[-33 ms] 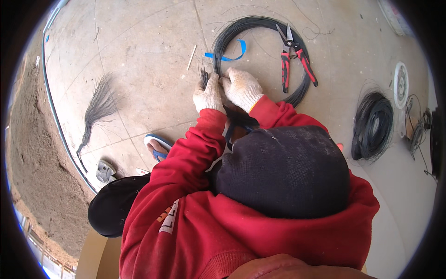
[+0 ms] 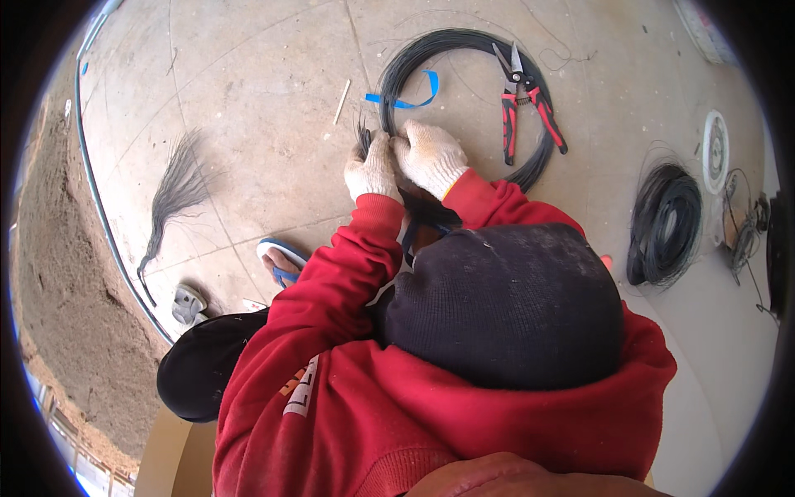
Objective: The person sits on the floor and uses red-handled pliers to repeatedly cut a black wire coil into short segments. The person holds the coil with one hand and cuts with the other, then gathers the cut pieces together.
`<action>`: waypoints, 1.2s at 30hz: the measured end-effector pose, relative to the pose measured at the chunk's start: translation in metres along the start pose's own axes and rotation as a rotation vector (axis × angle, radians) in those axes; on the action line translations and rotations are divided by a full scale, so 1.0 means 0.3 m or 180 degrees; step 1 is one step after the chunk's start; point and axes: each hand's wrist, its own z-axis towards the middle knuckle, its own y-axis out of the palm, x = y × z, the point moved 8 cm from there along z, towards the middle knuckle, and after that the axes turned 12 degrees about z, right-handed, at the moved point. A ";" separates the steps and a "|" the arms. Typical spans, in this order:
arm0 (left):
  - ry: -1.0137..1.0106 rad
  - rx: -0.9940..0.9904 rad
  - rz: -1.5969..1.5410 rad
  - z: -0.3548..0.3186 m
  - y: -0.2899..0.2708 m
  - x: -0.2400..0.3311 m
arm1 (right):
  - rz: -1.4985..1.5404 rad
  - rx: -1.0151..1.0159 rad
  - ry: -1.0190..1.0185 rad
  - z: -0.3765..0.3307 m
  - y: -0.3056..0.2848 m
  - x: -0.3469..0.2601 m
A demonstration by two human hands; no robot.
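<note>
A large loop of thin black wire (image 2: 439, 41) lies on the concrete floor in front of me. My left hand (image 2: 370, 171), in a white knit glove, is closed on the loop's near-left part, and cut wire ends stick up beside its fingers. Close beside it my right hand (image 2: 431, 156), gloved alike, pinches the same bundle. The exact grip of the fingertips is hidden. Red-and-black handled snips (image 2: 523, 103) rest across the loop's right side, blades apart and pointing away. A curled blue strip (image 2: 426, 91) lies partly under the loop's left side.
A thin pale stick (image 2: 341, 102) lies left of the loop. Farther left is a frayed wire bundle (image 2: 175, 190) near a grey shoe (image 2: 189, 304). At the right are another black wire coil (image 2: 665, 219), a white ring-shaped reel (image 2: 715, 151) and tangled cable (image 2: 745, 240).
</note>
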 end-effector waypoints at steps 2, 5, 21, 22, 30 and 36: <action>-0.0144 0.0024 0.0182 0.002 -0.017 -0.016 | -0.0215 -0.0138 -0.0079 0.009 0.023 -0.011; -0.0128 0.0013 0.0357 0.013 -0.004 -0.016 | -0.0508 -0.0248 -0.0242 0.040 0.056 0.005; -0.0229 -0.0511 0.0051 0.039 0.045 0.010 | 0.0345 -0.0088 -0.0068 -0.010 -0.043 -0.030; -0.0293 -0.0717 -0.0054 0.037 0.055 0.016 | 0.0470 -0.0066 -0.0024 -0.014 -0.049 -0.016; -0.0465 -0.1231 -0.0283 0.030 0.073 0.029 | -0.1439 0.2265 -0.0003 -0.164 -0.518 0.149; -0.0424 -0.1079 -0.0270 0.038 0.101 0.029 | -0.1843 0.1213 0.0904 -0.130 -0.585 0.391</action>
